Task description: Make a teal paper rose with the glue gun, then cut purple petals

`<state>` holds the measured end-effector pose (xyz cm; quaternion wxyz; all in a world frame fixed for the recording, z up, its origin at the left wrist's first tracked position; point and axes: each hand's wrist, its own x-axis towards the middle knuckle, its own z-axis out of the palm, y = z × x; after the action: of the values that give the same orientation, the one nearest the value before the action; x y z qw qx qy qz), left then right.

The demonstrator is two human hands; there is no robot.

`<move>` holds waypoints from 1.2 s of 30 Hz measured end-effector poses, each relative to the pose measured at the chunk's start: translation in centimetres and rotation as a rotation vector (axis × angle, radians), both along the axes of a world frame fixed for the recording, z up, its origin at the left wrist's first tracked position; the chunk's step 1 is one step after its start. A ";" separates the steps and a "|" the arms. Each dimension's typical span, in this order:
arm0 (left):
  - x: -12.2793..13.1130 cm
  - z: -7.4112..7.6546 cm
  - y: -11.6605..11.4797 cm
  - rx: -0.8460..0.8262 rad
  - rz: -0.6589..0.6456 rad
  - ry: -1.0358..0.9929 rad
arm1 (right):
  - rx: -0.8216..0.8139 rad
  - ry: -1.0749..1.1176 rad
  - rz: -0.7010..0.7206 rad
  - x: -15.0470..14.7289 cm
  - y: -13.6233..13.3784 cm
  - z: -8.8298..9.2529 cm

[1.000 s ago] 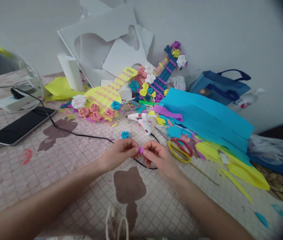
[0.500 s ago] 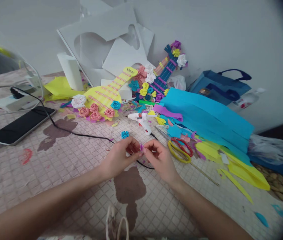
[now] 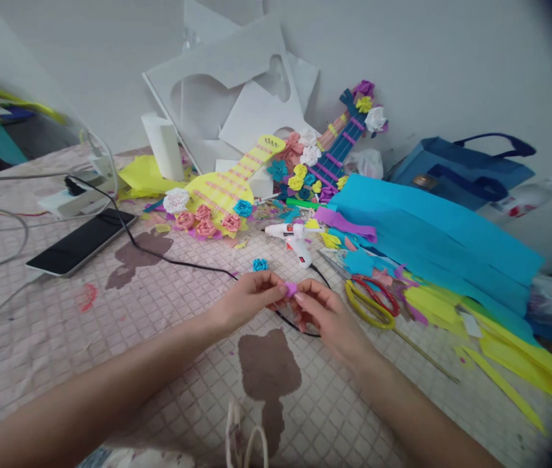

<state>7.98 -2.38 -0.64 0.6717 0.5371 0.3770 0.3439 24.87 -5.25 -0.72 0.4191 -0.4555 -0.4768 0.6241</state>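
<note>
Between my two hands is a small purple paper piece (image 3: 290, 290), pinched at both sides. My left hand (image 3: 255, 294) grips its left edge between thumb and fingertips. On the other side, my right hand (image 3: 322, 305) pinches the right edge. A blue paper flower (image 3: 260, 264) lies just beyond my left fingers. Behind the hands a white glue gun (image 3: 291, 239) rests on its side on the table (image 3: 183, 364). To the right of my right hand are scissors (image 3: 370, 302) with red and yellow handles.
A yellow paper guitar (image 3: 222, 188) with paper flowers and a blue one (image 3: 341, 146) stand at the back. Blue sheets (image 3: 432, 240) and yellow strips (image 3: 504, 383) lie right. A tablet (image 3: 83, 242) and a black cable (image 3: 183, 264) are on the left.
The purple paper now shows as a flatter, wider face between my fingers; before, it was seen narrow. The whole view has shifted, so things appear farther right.
</note>
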 end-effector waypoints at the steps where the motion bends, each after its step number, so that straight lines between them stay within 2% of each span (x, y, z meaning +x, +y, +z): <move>1: -0.1 -0.1 0.1 0.022 -0.013 0.007 | 0.020 -0.017 0.007 0.1 0.1 0.2; 6: -0.5 -0.2 0.1 0.219 -0.091 0.165 | 0.167 -0.258 0.065 0.8 0.4 1.1; 9: -0.6 0.0 0.0 0.266 -0.135 0.226 | 0.184 -0.354 0.113 1.0 0.5 1.3; 13: -0.5 0.2 0.2 0.199 -0.118 0.198 | 0.136 -0.356 0.150 0.9 0.5 1.3; 17: -0.2 0.0 0.2 0.098 -0.064 0.137 | 0.101 -0.300 0.046 0.8 0.5 0.8; 21: 0.0 -0.2 -0.2 0.058 -0.082 0.103 | 0.124 -0.280 -0.018 0.7 0.5 0.1; 31: -0.5 0.0 0.1 0.020 -0.096 0.103 | 0.124 -0.303 0.063 0.6 0.4 1.1; 36: -0.3 0.0 0.2 0.034 -0.047 0.095 | 0.143 -0.333 0.071 0.6 0.5 0.8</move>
<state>7.64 -2.22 -0.63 0.6518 0.5726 0.3899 0.3086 25.51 -4.77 0.05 0.3434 -0.5043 -0.5985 0.5191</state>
